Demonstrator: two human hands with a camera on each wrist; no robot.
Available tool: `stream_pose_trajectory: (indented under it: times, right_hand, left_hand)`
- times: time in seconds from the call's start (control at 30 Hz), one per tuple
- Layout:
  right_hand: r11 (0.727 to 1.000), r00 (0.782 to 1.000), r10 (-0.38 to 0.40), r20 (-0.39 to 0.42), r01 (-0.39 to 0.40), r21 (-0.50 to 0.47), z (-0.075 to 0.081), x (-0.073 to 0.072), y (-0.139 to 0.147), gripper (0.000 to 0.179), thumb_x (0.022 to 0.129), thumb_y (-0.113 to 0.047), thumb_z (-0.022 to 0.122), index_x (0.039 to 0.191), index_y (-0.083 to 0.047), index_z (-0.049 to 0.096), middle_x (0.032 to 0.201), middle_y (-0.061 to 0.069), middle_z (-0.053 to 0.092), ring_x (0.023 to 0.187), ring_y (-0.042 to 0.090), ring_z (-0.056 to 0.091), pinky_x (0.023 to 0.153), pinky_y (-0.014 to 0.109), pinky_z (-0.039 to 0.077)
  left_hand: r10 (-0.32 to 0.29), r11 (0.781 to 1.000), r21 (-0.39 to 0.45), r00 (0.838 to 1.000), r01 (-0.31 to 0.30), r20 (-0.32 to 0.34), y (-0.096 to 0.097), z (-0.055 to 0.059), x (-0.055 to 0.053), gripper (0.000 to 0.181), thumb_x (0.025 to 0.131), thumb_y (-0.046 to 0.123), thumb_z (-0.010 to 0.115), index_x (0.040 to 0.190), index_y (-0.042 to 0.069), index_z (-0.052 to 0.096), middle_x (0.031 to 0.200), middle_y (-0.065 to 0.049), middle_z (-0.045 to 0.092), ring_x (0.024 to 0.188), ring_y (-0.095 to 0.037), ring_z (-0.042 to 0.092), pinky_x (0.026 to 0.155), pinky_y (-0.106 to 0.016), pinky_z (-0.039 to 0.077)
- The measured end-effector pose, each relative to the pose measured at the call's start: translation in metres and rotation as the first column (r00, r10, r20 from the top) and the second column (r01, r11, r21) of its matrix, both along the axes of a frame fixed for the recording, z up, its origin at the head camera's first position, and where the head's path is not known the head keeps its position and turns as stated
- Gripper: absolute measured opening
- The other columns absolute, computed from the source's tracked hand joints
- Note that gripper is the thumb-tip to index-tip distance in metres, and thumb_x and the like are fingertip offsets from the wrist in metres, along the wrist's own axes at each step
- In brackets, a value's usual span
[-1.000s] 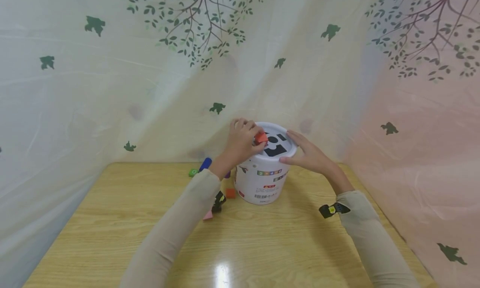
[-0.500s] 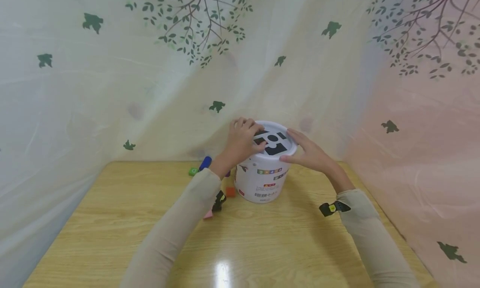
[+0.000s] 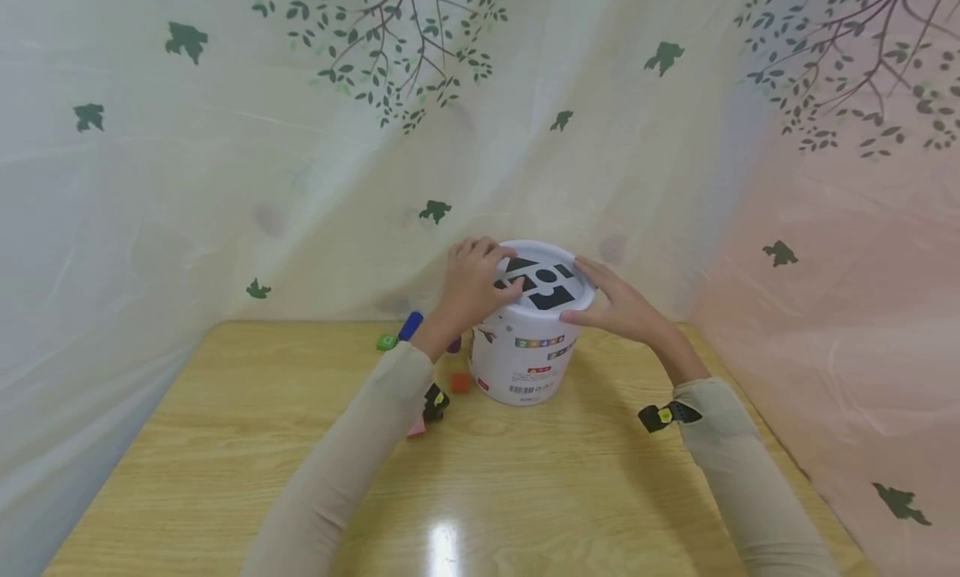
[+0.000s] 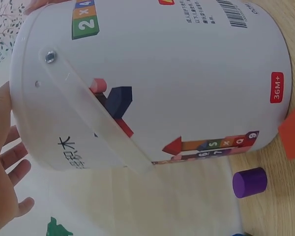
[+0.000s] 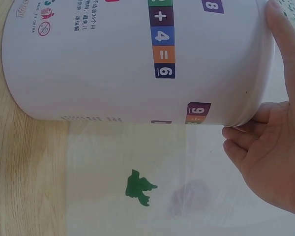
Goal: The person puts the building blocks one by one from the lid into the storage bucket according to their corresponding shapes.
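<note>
A white toy-block bucket [image 3: 525, 364] with printed sides stands on the table; its white lid [image 3: 536, 248] has black shaped cutouts. My left hand [image 3: 470, 283] lies over the left part of the lid, its thumb near a cutout and nothing seen in its fingers. In the left wrist view the left hand [image 4: 5, 172] shows loosely bent fingers beside the bucket's top. My right hand [image 3: 618, 308] grips the bucket at the right of its rim. The right wrist view shows the right hand's fingertips [image 5: 241, 135] bent round the rim edge.
Left of the bucket lie an orange block [image 3: 461, 383], a purple cylinder [image 4: 250, 182], a blue piece [image 3: 410, 325], a green block [image 3: 386, 342] and a pink piece [image 3: 416, 428], partly behind the left sleeve. A leaf-patterned curtain [image 3: 337, 227] hangs behind the wooden table [image 3: 525, 494].
A second ago the left hand pinched a red-orange block over the lid; the block dropped out of sight at a cutout. The left hand has since drawn slightly left. The right hand stays put.
</note>
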State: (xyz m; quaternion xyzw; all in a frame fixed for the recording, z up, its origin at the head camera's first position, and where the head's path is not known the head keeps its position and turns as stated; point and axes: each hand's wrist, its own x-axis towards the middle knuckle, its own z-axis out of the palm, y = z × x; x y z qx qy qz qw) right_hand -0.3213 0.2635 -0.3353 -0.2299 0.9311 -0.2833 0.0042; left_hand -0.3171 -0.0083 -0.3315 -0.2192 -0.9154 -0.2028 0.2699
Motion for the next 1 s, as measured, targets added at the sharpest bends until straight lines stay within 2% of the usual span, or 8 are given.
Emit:
stream_pose_trajectory:
  times: [0.2, 0.47, 0.8, 1.0]
  right_hand:
    - [1.0, 1.0, -0.001, 0.013, 0.001, -0.007, 0.002, 0.001, 0.0, 0.104, 0.084, -0.054, 0.077, 0.164, -0.018, 0.02, 0.172, 0.011, 0.013, 0.157, 0.04, 0.012, 0.12, 0.07, 0.016]
    - [1.0, 1.0, 0.01, 0.01, -0.009, -0.026, 0.002, 0.0, -0.001, 0.104, 0.084, -0.052, 0.079, 0.163, -0.017, 0.021, 0.171, 0.013, 0.014, 0.157, 0.041, 0.013, 0.12, 0.07, 0.016]
    - [1.0, 1.0, -0.008, 0.011, 0.009, -0.016, 0.0, 0.001, 0.0, 0.105, 0.084, -0.053, 0.078, 0.164, -0.018, 0.02, 0.172, 0.012, 0.014, 0.157, 0.041, 0.013, 0.12, 0.07, 0.017]
    - [1.0, 1.0, -0.011, 0.009, 0.011, -0.015, -0.001, 0.0, -0.001, 0.104, 0.084, -0.054, 0.078, 0.164, -0.02, 0.02, 0.172, 0.011, 0.014, 0.157, 0.04, 0.013, 0.12, 0.07, 0.017]
  left_hand:
    - [-0.002, 0.997, 0.076, 0.999, 0.004, -0.035, -0.015, -0.004, 0.003, 0.043, 0.089, 0.034, 0.074, 0.127, 0.013, 0.067, 0.126, -0.01, 0.063, 0.12, -0.029, 0.052, 0.111, -0.049, 0.039]
    - [0.004, 0.983, 0.181, 0.999, 0.004, -0.042, -0.051, -0.013, 0.005, 0.043, 0.089, 0.028, 0.076, 0.127, 0.01, 0.067, 0.127, -0.013, 0.064, 0.119, -0.032, 0.052, 0.109, -0.052, 0.039]
    - [0.019, 0.986, 0.163, 0.999, -0.026, 0.041, -0.092, -0.035, 0.003, 0.044, 0.089, 0.03, 0.076, 0.127, 0.009, 0.067, 0.121, -0.014, 0.065, 0.117, -0.032, 0.053, 0.106, -0.054, 0.041]
    - [0.039, 0.99, 0.134, 0.998, -0.044, 0.044, -0.108, -0.057, -0.001, 0.041, 0.089, 0.029, 0.074, 0.121, 0.005, 0.069, 0.114, -0.016, 0.067, 0.106, -0.034, 0.056, 0.097, -0.053, 0.044]
